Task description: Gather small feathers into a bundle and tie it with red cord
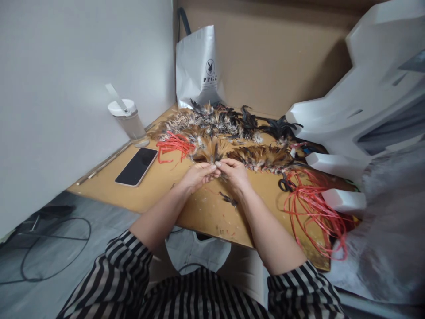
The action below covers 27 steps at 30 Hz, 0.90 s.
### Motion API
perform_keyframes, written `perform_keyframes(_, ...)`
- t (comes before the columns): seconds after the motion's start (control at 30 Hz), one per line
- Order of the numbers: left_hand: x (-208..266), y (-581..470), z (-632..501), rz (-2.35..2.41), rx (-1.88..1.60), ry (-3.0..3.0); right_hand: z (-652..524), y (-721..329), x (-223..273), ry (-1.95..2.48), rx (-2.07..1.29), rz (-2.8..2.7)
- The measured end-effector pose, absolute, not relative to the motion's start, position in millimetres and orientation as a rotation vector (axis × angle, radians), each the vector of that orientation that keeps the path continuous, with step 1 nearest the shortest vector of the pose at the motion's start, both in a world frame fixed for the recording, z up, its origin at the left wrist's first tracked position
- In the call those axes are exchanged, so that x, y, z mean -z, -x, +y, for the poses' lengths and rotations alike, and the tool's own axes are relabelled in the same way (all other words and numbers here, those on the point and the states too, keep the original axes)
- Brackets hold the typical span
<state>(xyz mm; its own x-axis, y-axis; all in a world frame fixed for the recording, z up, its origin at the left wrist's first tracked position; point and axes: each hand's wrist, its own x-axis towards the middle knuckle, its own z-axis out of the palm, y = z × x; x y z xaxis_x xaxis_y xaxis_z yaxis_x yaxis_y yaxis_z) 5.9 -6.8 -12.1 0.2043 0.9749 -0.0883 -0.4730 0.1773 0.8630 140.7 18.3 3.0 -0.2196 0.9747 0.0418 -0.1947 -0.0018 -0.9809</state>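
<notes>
Both hands meet over the middle of the yellow tabletop (259,212). My left hand (201,175) pinches the base of a fanned bunch of brown feathers (212,149). Thumb to thumb with it, my right hand (233,173) is closed on the same base. The fingers hide the lower ends of the feathers. Just beyond them lies a row of brown feather bundles (265,157), with a heap of mottled and black feathers (215,119) behind. A small dark feather tuft (228,199) rests below my right hand. Cut red strips (175,145) lie left of the bunch.
A phone (137,166) and a lidded cup (128,118) stand at the left. A silver bag (199,66) leans at the back. Black-handled scissors (286,182) and tangled red plastic strands (315,208) lie at the right, beside white moulded pieces (343,200) that overhang the table.
</notes>
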Motion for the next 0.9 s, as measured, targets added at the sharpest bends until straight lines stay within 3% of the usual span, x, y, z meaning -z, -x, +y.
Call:
perform_keyframes(0.2,9.1,-5.7,-8.6,0.772,-1.140,-0.855,15.2,-142.5,-8.4,0.766,-1.690,-1.159)
perform_keyframes(0.4,8.0,-3.5,-7.2,0.965,-1.275,-1.241,16.1,-145.4,-8.9,0.767,-1.658,-1.189)
perform_keyframes(0.63,5.5,-2.5,-7.2,1.011,-1.341,-1.210,28.4,-157.5,-9.6,0.944,-1.379,-1.148)
perform_keyframes(0.9,6.5,14.7,5.7,0.741,-1.524,-0.642,33.4,-173.8,-6.6,1.242,-0.825,-1.882)
